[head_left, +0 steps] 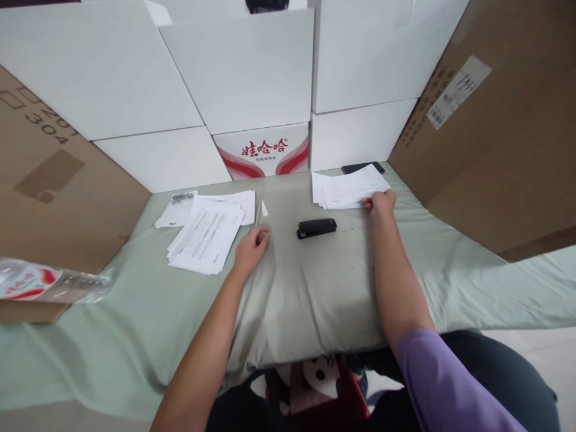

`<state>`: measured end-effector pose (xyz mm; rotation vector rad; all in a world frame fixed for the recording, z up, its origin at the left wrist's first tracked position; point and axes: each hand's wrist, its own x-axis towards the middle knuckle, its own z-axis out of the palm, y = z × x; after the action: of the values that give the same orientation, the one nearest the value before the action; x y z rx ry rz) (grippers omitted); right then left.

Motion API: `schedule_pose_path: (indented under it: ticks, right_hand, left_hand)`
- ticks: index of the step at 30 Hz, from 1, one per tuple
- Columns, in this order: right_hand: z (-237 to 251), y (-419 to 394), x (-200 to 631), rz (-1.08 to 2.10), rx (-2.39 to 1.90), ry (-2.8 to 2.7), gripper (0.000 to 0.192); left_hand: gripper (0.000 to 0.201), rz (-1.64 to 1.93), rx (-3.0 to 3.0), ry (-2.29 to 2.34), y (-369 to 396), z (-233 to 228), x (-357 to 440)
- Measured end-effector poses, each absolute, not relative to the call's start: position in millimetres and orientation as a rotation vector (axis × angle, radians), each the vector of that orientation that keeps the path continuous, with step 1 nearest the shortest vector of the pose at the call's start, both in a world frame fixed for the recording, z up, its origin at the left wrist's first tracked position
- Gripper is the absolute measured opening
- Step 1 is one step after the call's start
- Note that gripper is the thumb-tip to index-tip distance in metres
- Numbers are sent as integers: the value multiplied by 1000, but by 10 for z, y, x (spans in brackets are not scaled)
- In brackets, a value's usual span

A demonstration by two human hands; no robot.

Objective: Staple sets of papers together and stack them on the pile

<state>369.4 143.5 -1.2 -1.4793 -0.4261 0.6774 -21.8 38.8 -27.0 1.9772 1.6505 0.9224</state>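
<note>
My left hand point(252, 251) rests on the cloth with its fingers loosely curled in, and nothing shows in it. Just left of it lies a fanned stack of printed papers point(204, 234). My right hand point(381, 203) grips the lower right corner of a white paper sheet point(355, 187), which lies over other sheets at the back right. Part of its fingers is hidden under the paper. Between my hands, a black stapler point(317, 228) lies on the cloth, apart from both. A small white paper scrap point(264, 209) lies beyond my left hand.
White boxes point(238, 78) form a wall at the back, with brown cartons point(504, 132) at both sides. A dark flat object point(348, 168) lies behind the right papers. A clear packet point(177, 209) is at the left, and a water bottle point(49, 282) lies near the left edge.
</note>
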Motion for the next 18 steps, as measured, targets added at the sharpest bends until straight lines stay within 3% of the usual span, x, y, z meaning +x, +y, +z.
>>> schedule_pose_path:
  ticks: [18]
  right_hand:
    - [77,1496,3463,910,-1273,-351,27]
  left_hand:
    - [25,879,1983,1675,381,-259,-201]
